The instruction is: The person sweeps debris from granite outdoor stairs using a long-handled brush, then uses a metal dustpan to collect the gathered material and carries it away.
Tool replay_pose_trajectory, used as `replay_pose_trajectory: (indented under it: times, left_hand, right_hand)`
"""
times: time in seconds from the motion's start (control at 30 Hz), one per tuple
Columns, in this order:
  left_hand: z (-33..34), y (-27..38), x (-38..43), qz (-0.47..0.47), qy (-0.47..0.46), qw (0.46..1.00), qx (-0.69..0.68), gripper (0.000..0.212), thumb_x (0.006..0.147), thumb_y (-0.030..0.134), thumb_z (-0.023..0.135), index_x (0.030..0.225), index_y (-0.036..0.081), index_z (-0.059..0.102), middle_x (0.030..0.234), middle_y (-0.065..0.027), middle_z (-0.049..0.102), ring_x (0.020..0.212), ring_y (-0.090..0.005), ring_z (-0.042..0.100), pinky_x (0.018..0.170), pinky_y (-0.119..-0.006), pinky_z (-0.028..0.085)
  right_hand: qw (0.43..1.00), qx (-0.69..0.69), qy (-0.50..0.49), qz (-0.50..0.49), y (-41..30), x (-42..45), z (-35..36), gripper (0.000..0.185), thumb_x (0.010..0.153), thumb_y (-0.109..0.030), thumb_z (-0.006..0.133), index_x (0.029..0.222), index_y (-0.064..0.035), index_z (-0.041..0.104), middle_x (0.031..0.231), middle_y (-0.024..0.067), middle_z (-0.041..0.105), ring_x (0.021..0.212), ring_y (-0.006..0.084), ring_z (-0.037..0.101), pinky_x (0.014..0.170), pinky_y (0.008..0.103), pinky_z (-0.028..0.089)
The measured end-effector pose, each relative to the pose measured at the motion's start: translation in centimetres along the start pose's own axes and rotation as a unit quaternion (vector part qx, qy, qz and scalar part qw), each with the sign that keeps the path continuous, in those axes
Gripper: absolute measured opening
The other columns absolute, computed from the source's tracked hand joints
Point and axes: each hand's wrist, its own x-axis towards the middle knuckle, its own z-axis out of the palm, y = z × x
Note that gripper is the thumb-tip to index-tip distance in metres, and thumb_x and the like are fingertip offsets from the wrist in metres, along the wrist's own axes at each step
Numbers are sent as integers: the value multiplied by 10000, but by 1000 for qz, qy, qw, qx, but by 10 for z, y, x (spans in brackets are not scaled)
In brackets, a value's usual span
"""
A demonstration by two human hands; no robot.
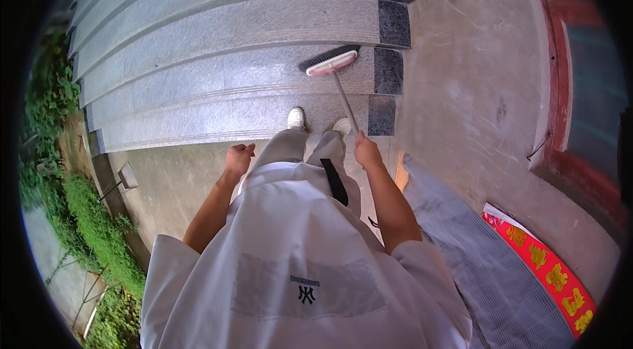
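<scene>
My right hand [368, 151] is closed around the pole of a broom [332, 63], whose head is pink and white with dark bristles. The broom head lies on a grey stone step [257, 68] in front of my feet, near the dark tile border. My left hand [239, 159] is held beside my left thigh with its fingers curled in, and no object shows in it. My white shoes [296, 117] stand on the nearest step, below the broom head.
More stone steps [222, 13] rise ahead. A concrete wall [460, 67] with a red-framed window [559, 77] stands at the right. Grey ribbed cloth [474, 250] and a red banner [549, 270] lie at lower right. A dustpan [128, 175] and green plants [99, 225] are at the left.
</scene>
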Motion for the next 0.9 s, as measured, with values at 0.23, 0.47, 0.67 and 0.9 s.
replay_pose_trajectory:
  times: [0.23,0.47,0.67,0.9]
  left_hand:
    - [-12,-27,31,-18,-3,1000,12,351,781,347,558,751,9,650,757,-157,629,730,-239,589,674,-343,443]
    - [-25,-42,44,-7,-3,1000,-1,352,777,343,564,735,4,644,734,-179,622,700,-248,589,666,-344,444]
    - [-46,-64,32,-29,31,998,-56,331,785,315,564,705,-3,610,604,-124,574,540,-198,539,507,-334,419]
    - [-81,-87,-15,-119,51,975,-182,295,829,242,527,645,11,524,471,-30,452,358,-119,417,319,-260,319]
  right_hand:
    - [994,-99,-21,-28,76,-63,15,445,882,-209,399,1307,-112,315,777,223,602,592,337,603,511,406,509]
    - [988,-140,-62,-31,24,-105,-9,441,884,-253,415,1302,-136,332,828,259,590,741,405,581,681,459,469]
    - [965,-176,-106,-164,-57,-31,18,454,867,-268,429,1302,-177,332,809,241,595,770,404,581,693,485,451]
    - [939,-225,-178,-187,-195,-1,51,387,884,-283,402,1252,-163,397,1020,171,583,958,329,560,795,441,447]
